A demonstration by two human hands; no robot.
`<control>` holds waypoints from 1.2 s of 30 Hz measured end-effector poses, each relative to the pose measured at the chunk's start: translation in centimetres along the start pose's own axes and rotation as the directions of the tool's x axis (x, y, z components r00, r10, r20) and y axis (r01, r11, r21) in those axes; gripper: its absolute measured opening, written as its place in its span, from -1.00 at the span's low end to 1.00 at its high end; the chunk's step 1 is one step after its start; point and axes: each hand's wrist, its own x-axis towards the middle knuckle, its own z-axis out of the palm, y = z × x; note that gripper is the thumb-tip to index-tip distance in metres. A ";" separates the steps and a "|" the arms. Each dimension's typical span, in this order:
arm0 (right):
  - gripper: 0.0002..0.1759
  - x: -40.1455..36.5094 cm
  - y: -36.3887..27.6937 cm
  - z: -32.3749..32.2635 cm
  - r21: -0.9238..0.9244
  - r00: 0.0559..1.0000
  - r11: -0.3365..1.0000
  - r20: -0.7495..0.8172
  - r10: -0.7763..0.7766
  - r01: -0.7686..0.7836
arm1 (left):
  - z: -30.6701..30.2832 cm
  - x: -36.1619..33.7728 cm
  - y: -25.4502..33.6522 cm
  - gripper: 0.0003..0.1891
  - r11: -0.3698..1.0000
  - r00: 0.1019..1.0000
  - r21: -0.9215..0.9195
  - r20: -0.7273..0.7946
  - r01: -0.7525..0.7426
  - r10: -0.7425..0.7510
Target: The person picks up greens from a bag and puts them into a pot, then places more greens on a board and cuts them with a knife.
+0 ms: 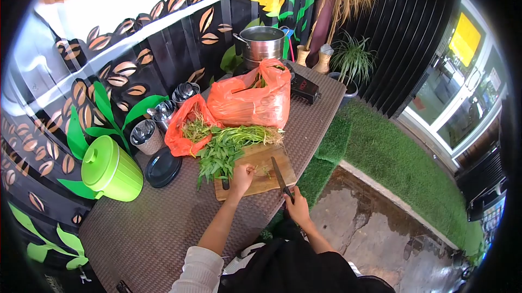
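Observation:
My right hand (297, 206) grips the black handle of a kitchen knife (279, 173), whose blade lies over the right part of a wooden cutting board (254, 188). Above the board's left half is my left hand (242, 178), fingers curled closed; whatever they may hold is too small to make out. Small plant scraps (263, 171) lie on the wood between the hands. A bunch of leafy greens (220, 157) rests across the far edge of the board, its stems and roots pointing right. Beyond the left hand, an open orange plastic bag (176, 132) holds stem trimmings.
A larger full orange bag (255, 103) stands behind the greens. Farther back, a metal pot (262, 48) sits by a black stove (305, 87). To the left are cutlery holders (147, 139), black plates (163, 168) and a green lidded bucket (111, 170) on the woven-pattern table (157, 228).

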 end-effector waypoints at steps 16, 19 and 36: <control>-0.73 0.1 -2.0 1.2 -0.061 0.982 0.980 0.036 -0.185 0.187 | 2.2 -2.3 -1.0 -0.85 0.994 0.992 -0.014 -0.061 -0.108 0.107; -0.72 -0.3 -3.1 1.6 -0.181 0.991 0.977 0.100 -0.094 0.111 | 2.2 -3.2 -0.7 -0.86 0.996 0.991 -0.035 -0.105 -0.086 0.082; -0.65 1.0 -5.1 3.0 -0.526 0.959 0.838 0.282 0.011 0.145 | 2.9 -4.7 -0.4 -0.87 0.990 0.961 0.057 -0.240 -0.131 0.141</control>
